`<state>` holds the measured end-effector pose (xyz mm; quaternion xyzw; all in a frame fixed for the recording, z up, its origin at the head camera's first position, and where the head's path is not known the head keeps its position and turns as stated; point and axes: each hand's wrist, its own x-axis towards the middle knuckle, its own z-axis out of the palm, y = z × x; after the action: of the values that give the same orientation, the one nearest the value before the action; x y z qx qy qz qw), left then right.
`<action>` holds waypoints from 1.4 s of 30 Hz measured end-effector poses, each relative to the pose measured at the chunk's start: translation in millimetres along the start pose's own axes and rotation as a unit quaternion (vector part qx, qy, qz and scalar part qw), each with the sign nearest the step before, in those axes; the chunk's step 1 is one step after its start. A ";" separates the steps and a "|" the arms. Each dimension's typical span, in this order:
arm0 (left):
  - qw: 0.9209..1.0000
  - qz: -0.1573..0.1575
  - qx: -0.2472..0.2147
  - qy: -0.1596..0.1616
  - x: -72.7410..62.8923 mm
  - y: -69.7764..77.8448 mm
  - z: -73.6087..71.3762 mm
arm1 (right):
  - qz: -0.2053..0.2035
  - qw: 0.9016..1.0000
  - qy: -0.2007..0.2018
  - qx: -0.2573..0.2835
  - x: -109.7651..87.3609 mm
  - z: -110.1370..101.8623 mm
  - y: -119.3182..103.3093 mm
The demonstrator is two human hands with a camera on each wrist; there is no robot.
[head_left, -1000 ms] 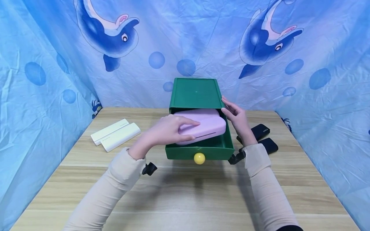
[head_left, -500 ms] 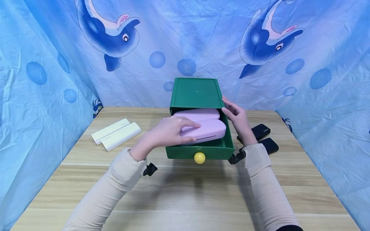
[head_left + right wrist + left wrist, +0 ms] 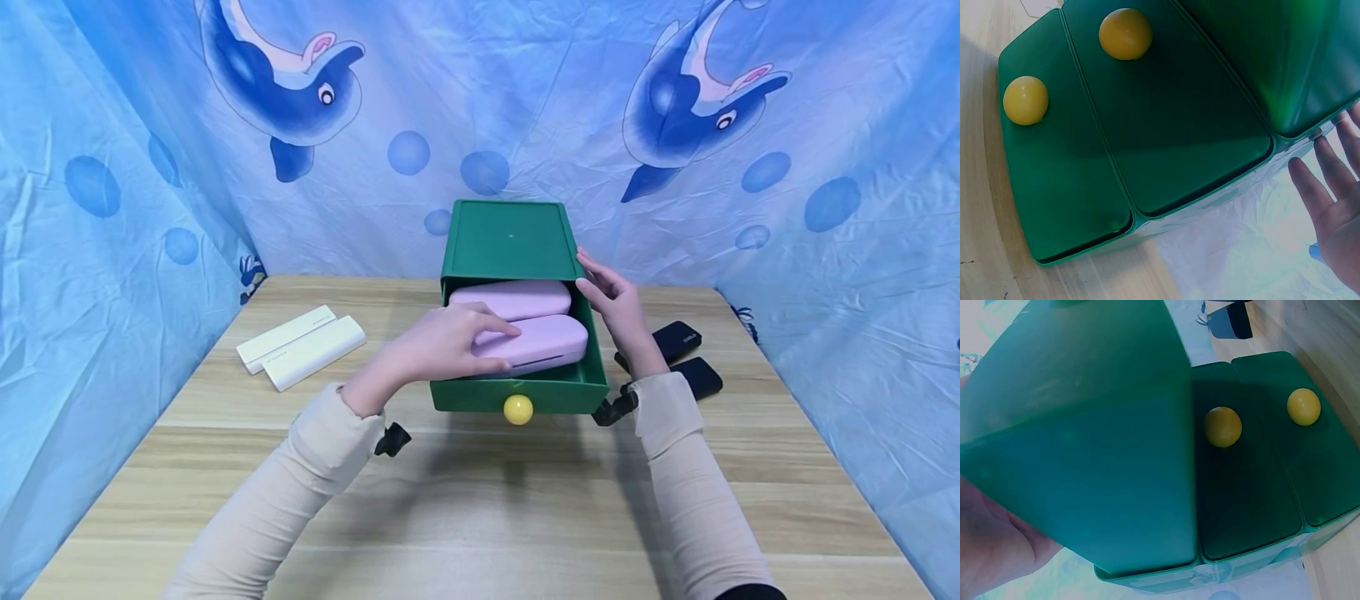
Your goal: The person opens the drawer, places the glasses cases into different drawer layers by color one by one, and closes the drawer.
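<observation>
A green drawer cabinet (image 3: 510,237) stands on the table, its top drawer (image 3: 468,398) pulled out by a yellow knob (image 3: 518,409). Two pink glasses cases lie in that drawer, a front case (image 3: 551,337) and a rear case (image 3: 521,298) partly under the cabinet top. My left hand (image 3: 442,343) holds the front case's left end, thumb in front and forefinger on top. My right hand (image 3: 618,310) rests on the cabinet's right side with fingers extended. In the left wrist view, the drawer hides most of the left hand (image 3: 994,547).
Two white power banks (image 3: 315,353) lie side by side on the left of the table (image 3: 480,533). To the right, two black power banks (image 3: 699,377) lie partly behind my right wrist. Two closed lower drawers (image 3: 1179,125) show yellow knobs.
The front pink case has gone down and toward me into the drawer with my left hand on it, uncovering more of the rear case. My right hand has stayed in place.
</observation>
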<state>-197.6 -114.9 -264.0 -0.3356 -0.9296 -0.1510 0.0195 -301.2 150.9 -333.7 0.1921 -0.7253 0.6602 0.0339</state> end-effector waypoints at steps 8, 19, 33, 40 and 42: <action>1.000 0.000 0.021 -0.009 1.0 0.8 3.7 | -0.003 1.000 0.004 0.001 0.2 0.6 1.1; 0.999 -0.009 0.038 -0.010 0.8 2.2 4.7 | -0.008 1.000 0.007 0.013 0.0 2.7 1.3; 0.999 -0.025 0.048 -0.011 -0.3 2.2 4.2 | -0.006 1.000 0.009 0.015 -0.3 3.3 -0.1; 0.999 -0.028 0.044 -0.007 -0.7 2.2 4.2 | -0.006 1.000 0.010 0.016 -0.9 3.9 -1.0; 0.999 -0.028 0.044 -0.003 -0.8 2.0 4.9 | -0.006 1.000 0.010 0.015 -0.5 3.7 -0.6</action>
<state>-195.4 -112.5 -268.2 -0.3088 -0.9444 -0.1096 0.0275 -299.7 147.4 -333.7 0.1903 -0.7137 0.6728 0.0428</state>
